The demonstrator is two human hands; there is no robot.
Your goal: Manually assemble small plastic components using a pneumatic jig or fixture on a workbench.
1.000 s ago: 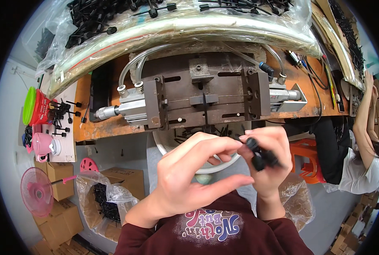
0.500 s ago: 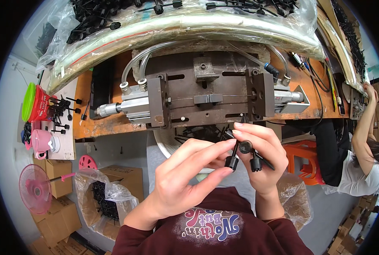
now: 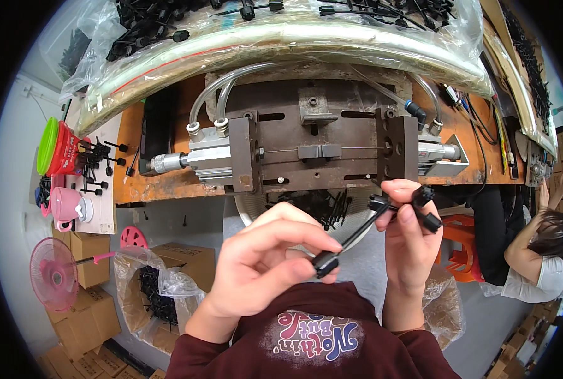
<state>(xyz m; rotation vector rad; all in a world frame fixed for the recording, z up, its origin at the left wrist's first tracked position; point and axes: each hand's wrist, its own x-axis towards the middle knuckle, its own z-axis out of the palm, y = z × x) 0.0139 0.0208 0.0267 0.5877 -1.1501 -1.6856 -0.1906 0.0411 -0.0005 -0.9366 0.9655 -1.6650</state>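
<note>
Rod, black and slim (image 3: 359, 231), slanting between both hands, out in front of the near edge of the table (image 3: 129, 188) and, in view, crossing the near side of the white basket (image 3: 246, 212). At its lower end, a ribbed black knob (image 3: 325, 263), pinched between thumb and index finger of the left hand (image 3: 250, 268), other fingers loosely curled. At its upper end, the right hand (image 3: 411, 256), half closed, thumb pressed toward the fingers around several black knobbed pieces (image 3: 432, 222). Join or mere overlap there: impossible to tell.

For good handling, probably: grip by the knob rather than the thin shaft, steady the cluster in the right fingers, and keep any left-hand pull in line with the rod. Avoid levering sideways, with likely strain on the shaft; avoid loosening the right-hand hold, with a risk of dropping neighbouring pieces.

Compared with half a second ago: fingertips farther apart, left pinch lower, rod stretched across the gap instead of bunched close to the right fingers. Unchanged since then: grey block (image 3: 319, 151) on the brown metal fixture (image 3: 288, 132) by the table's near edge, without any black piece across it, unlike one second ago.
</note>
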